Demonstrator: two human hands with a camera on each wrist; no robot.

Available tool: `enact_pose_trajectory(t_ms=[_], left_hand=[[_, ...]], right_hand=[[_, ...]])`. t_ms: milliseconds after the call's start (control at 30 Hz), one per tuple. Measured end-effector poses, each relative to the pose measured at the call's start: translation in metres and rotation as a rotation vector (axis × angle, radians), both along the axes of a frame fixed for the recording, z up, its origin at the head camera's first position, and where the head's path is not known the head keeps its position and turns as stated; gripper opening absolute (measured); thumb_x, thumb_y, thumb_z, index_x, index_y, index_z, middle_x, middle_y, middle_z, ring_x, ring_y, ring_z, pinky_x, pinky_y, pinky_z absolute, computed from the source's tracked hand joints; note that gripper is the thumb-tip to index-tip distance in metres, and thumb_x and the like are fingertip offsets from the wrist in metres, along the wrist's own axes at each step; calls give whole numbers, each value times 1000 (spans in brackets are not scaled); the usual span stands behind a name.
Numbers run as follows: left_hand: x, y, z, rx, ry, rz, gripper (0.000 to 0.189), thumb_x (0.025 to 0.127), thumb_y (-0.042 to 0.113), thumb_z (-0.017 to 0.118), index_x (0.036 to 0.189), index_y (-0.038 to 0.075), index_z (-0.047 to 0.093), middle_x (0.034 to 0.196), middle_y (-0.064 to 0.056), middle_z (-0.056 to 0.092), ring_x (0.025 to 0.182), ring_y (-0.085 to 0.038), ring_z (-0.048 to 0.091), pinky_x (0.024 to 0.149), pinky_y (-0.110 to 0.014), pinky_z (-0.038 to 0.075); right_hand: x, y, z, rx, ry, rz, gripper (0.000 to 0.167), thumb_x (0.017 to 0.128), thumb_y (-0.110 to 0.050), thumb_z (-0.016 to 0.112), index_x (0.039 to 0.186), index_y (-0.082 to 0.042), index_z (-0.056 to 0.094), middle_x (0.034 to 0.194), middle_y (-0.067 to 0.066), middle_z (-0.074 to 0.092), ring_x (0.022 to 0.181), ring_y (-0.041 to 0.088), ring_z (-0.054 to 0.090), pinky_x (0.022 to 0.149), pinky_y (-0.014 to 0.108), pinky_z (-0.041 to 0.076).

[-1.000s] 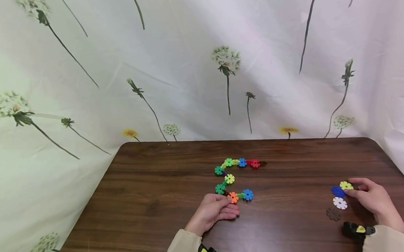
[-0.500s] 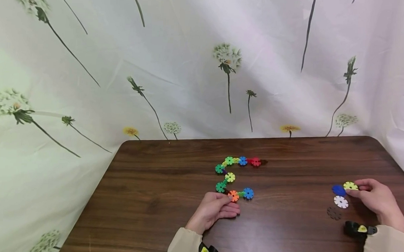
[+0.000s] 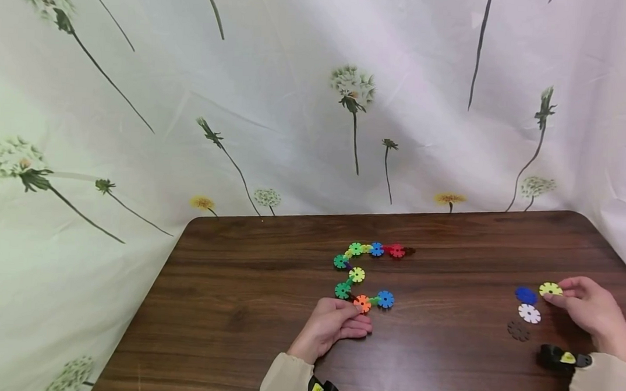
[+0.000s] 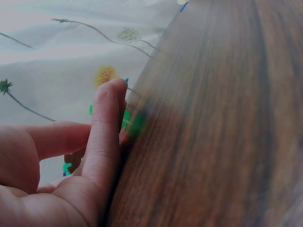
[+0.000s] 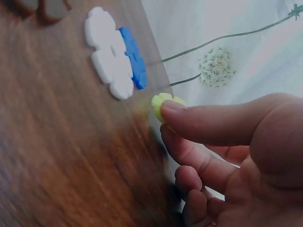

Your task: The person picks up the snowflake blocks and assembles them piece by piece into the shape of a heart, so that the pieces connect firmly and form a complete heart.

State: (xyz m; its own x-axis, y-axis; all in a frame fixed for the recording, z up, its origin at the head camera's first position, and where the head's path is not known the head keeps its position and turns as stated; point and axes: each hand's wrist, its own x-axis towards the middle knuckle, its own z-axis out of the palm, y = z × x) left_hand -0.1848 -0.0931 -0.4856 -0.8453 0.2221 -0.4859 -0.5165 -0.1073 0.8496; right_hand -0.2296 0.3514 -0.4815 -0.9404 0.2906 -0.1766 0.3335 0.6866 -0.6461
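Observation:
A winding chain of linked, notched plastic discs lies mid-table, from a red disc (image 3: 397, 250) at the far end to a light blue disc (image 3: 385, 299) at the near end. The left hand (image 3: 333, 327) pinches the chain's orange disc (image 3: 362, 304) under its thumb; in the left wrist view the fingers hide most of the chain. Between thumb and fingers, the right hand (image 3: 594, 307) pinches a yellow disc (image 3: 551, 290), also seen as a yellow edge (image 5: 160, 105) in the right wrist view. Left of that hand lie a dark blue disc (image 3: 526, 296), a white disc (image 3: 529, 313) and a brown disc (image 3: 519, 330).
The dark wooden table (image 3: 224, 296) has a rounded far edge. Behind it hangs a pale cloth (image 3: 275, 100) printed with dandelions. Each wrist wears a black strap (image 3: 560, 358).
The right hand has drawn the yellow disc a little to the right, away from the dark blue disc. The left hand and the chain have stayed in place.

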Motion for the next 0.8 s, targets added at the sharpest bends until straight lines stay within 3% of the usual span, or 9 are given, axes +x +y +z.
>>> enact_pose_trajectory(t_ms=[133, 300, 500, 667, 800], left_hand=[[0, 0, 1, 8, 3, -6, 24, 96, 5, 54, 109, -14, 62, 92, -22, 72, 79, -21, 73, 74, -33, 60], [-1, 0, 1, 7, -10, -5, 23, 96, 5, 54, 108, -13, 63, 91, -20, 73, 79, -21, 73, 74, -33, 60], [0, 0, 0, 17, -15, -1, 24, 97, 5, 53, 109, -12, 62, 91, -20, 73, 78, -20, 73, 74, -33, 60], [0, 0, 0, 22, -15, 6, 23, 96, 5, 53, 109, -13, 61, 91, -21, 73, 77, -20, 73, 73, -32, 60], [0, -1, 0, 18, -7, 6, 23, 96, 5, 53, 109, -12, 62, 91, -21, 73, 77, -20, 73, 73, -33, 60]], right_hand=[[3, 1, 4, -27, 10, -39, 42, 90, -18, 63, 113, 12, 45, 82, 17, 62, 70, 9, 46, 65, 29, 32], [5, 2, 7, -72, 21, -27, 39, 93, -21, 60, 112, 10, 45, 71, -10, 57, 64, 0, 44, 59, 24, 36], [4, -3, 5, -249, 122, 18, 28, 94, -19, 60, 103, 2, 44, 69, -30, 53, 61, -5, 55, 54, 19, 48], [0, -20, 5, -513, 214, 120, 17, 93, -10, 63, 96, -12, 47, 74, -28, 64, 63, -1, 64, 57, 17, 51], [-5, -52, 7, -586, 206, 252, 16, 93, -6, 62, 94, -15, 49, 79, -23, 68, 66, 3, 65, 58, 20, 53]])
